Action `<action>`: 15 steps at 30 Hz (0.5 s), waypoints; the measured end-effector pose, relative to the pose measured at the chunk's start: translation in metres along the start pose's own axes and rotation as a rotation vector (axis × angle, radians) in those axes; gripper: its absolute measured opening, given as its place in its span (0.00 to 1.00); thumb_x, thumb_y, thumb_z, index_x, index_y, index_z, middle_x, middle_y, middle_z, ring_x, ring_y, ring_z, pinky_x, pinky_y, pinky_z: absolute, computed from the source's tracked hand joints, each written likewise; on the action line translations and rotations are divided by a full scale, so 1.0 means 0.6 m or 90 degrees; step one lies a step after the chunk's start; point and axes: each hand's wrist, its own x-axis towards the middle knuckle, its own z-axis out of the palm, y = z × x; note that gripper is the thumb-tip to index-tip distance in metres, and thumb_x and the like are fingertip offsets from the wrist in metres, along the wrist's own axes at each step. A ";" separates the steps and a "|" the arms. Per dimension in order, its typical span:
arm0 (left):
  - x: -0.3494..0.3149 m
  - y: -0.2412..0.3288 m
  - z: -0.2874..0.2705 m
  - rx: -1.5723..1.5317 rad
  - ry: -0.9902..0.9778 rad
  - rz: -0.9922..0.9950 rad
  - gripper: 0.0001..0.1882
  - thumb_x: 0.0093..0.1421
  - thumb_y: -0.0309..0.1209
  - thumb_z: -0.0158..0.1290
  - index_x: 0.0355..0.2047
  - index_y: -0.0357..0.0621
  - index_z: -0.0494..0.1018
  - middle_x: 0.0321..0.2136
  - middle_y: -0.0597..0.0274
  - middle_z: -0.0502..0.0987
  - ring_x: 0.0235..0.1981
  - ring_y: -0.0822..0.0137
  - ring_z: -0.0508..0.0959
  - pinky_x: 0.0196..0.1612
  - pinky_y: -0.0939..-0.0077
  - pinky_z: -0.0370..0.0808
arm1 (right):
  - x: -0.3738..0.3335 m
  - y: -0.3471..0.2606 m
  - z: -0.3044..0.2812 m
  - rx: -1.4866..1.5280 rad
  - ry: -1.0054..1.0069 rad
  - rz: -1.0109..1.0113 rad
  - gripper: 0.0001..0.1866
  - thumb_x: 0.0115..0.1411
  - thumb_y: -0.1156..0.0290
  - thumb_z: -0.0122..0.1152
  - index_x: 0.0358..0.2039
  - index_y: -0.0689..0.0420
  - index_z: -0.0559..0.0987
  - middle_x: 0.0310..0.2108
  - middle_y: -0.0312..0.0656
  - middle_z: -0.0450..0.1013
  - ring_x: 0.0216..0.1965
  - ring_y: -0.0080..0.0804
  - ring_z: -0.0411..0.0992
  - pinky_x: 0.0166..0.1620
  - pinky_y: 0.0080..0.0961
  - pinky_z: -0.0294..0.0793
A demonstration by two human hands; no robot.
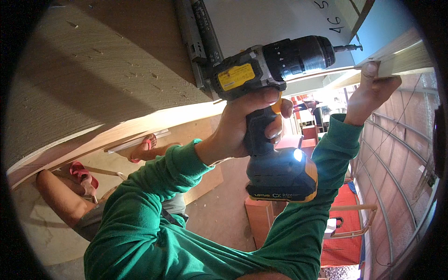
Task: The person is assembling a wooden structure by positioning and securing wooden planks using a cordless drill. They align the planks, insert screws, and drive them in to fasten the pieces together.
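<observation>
My left hand (254, 116) is wrapped round the grip of a black and yellow cordless drill (298, 56), a finger at its trigger. The drill points right, its lamp lit above the battery. The slim driver bit (347, 48) ends close to a pale panel (387, 28), beside a wood edge; whether it touches, I cannot tell. At the far right, my right hand (375, 86) is closed at a light wooden board (406, 58), thumb upright against its lower edge and fingers curled beneath. What lies inside those fingers is hidden.
A large rough wooden panel (93, 70) fills the upper left. A metal drawer slide (203, 42) is fixed beside a white panel (275, 18) with handwritten marks. Below are a bare leg (65, 196) and feet in red sandals, a reddish box (263, 217), and a metal-framed wall (396, 140) right.
</observation>
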 end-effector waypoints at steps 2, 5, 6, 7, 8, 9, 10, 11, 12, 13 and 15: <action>0.002 -0.002 0.001 -0.003 -0.003 0.007 0.17 0.68 0.42 0.51 0.48 0.44 0.68 0.33 0.60 0.73 0.18 0.75 0.72 0.25 0.74 0.74 | -0.001 -0.015 0.009 0.023 0.022 0.017 0.41 0.53 0.36 0.73 0.43 0.60 0.66 0.38 0.38 0.60 0.37 0.26 0.60 0.43 0.25 0.67; 0.005 0.000 0.011 0.017 0.010 0.007 0.16 0.68 0.42 0.51 0.48 0.45 0.69 0.33 0.60 0.74 0.19 0.74 0.72 0.25 0.74 0.74 | -0.002 -0.024 0.004 0.011 0.017 0.028 0.42 0.54 0.35 0.72 0.44 0.61 0.66 0.38 0.39 0.61 0.39 0.26 0.61 0.43 0.26 0.68; 0.005 0.001 0.012 0.011 0.008 0.005 0.16 0.68 0.42 0.51 0.49 0.46 0.69 0.33 0.60 0.74 0.19 0.74 0.72 0.25 0.74 0.74 | -0.001 -0.025 0.003 -0.002 0.008 0.028 0.42 0.54 0.35 0.72 0.44 0.62 0.66 0.39 0.39 0.61 0.39 0.27 0.62 0.44 0.27 0.68; 0.006 0.002 0.012 0.004 0.006 0.003 0.16 0.68 0.42 0.51 0.49 0.46 0.69 0.33 0.60 0.74 0.19 0.74 0.72 0.25 0.74 0.74 | 0.001 -0.029 0.001 -0.013 -0.006 0.028 0.41 0.55 0.36 0.72 0.44 0.62 0.66 0.39 0.40 0.62 0.40 0.27 0.62 0.44 0.27 0.69; 0.007 0.003 0.012 -0.004 0.005 0.001 0.16 0.68 0.43 0.51 0.49 0.47 0.68 0.33 0.60 0.74 0.19 0.74 0.72 0.25 0.74 0.74 | 0.004 -0.034 0.000 -0.025 -0.021 0.028 0.41 0.55 0.36 0.71 0.44 0.62 0.66 0.39 0.40 0.62 0.40 0.28 0.62 0.44 0.27 0.69; 0.009 0.000 0.011 -0.003 -0.003 0.002 0.17 0.68 0.43 0.51 0.50 0.47 0.68 0.33 0.60 0.74 0.19 0.74 0.72 0.25 0.74 0.74 | 0.005 -0.037 -0.003 -0.038 -0.034 0.028 0.40 0.56 0.36 0.71 0.44 0.62 0.66 0.39 0.40 0.62 0.41 0.28 0.63 0.45 0.28 0.69; 0.010 -0.003 0.009 -0.003 -0.010 0.003 0.17 0.68 0.43 0.51 0.50 0.48 0.68 0.33 0.60 0.74 0.19 0.74 0.72 0.25 0.74 0.74 | 0.005 -0.040 -0.001 -0.032 -0.017 0.015 0.40 0.56 0.37 0.71 0.44 0.63 0.66 0.39 0.40 0.62 0.41 0.28 0.63 0.45 0.28 0.69; 0.012 -0.006 0.008 -0.002 -0.018 0.005 0.17 0.68 0.43 0.52 0.50 0.49 0.68 0.33 0.60 0.74 0.19 0.74 0.72 0.25 0.74 0.74 | 0.005 -0.043 0.004 -0.027 0.000 0.002 0.40 0.57 0.37 0.71 0.45 0.63 0.66 0.39 0.40 0.62 0.41 0.29 0.63 0.46 0.29 0.69; 0.013 -0.006 0.011 -0.001 -0.015 0.001 0.17 0.68 0.43 0.52 0.51 0.49 0.68 0.34 0.60 0.74 0.19 0.74 0.72 0.25 0.74 0.74 | 0.004 -0.043 0.007 -0.021 0.015 -0.010 0.40 0.57 0.38 0.71 0.45 0.64 0.66 0.39 0.40 0.62 0.41 0.29 0.63 0.46 0.29 0.69; 0.013 -0.004 0.017 0.001 -0.011 -0.002 0.17 0.68 0.43 0.51 0.51 0.50 0.68 0.34 0.60 0.74 0.19 0.74 0.72 0.26 0.74 0.73 | 0.007 -0.035 0.002 -0.035 0.001 -0.023 0.40 0.57 0.39 0.71 0.45 0.64 0.66 0.39 0.40 0.62 0.40 0.29 0.64 0.46 0.29 0.70; 0.015 -0.004 0.020 -0.008 -0.004 -0.011 0.17 0.68 0.43 0.52 0.51 0.50 0.67 0.34 0.61 0.73 0.19 0.75 0.71 0.26 0.74 0.73 | 0.012 -0.018 -0.007 -0.057 -0.027 -0.046 0.40 0.57 0.40 0.72 0.46 0.65 0.66 0.38 0.40 0.63 0.40 0.29 0.64 0.47 0.30 0.70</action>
